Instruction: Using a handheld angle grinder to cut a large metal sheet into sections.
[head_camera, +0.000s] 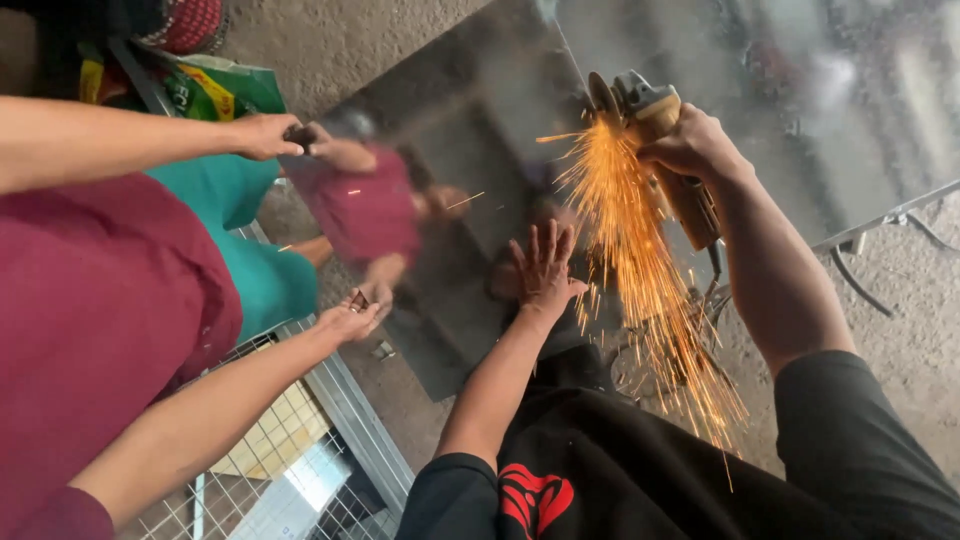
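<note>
1. One shiny metal sheet (470, 130) fills the middle of the view, its mirror face showing a blurred reflection of a person in a maroon top.
2. One angle grinder (655, 140) meets the sheet's right edge; a single fan of orange sparks (640, 270) streams from the disc toward the near right.
3. The wearer's right hand (695, 150) is wrapped around the grinder body, fingers closed tight on it.
4. The wearer's left hand (545, 265) lies flat on the sheet just left of the sparks, fingers spread apart.
5. Two further hands belong to a co-worker at the left: the far hand (265, 135) grips the sheet's far-left corner; the near hand (350, 320) holds its left edge, fingers curled, with a ring just visible.
6. One wire mesh panel (300, 450) lies at the near left, and one green printed bag (215, 90) at the far left.
7. Hard to make out: the grinder's disc is largely lost in glare and sparks; its cable runs out of sight behind the wearer's forearm; the sheet's far and right parts are cut off or washed out by reflections.
</note>
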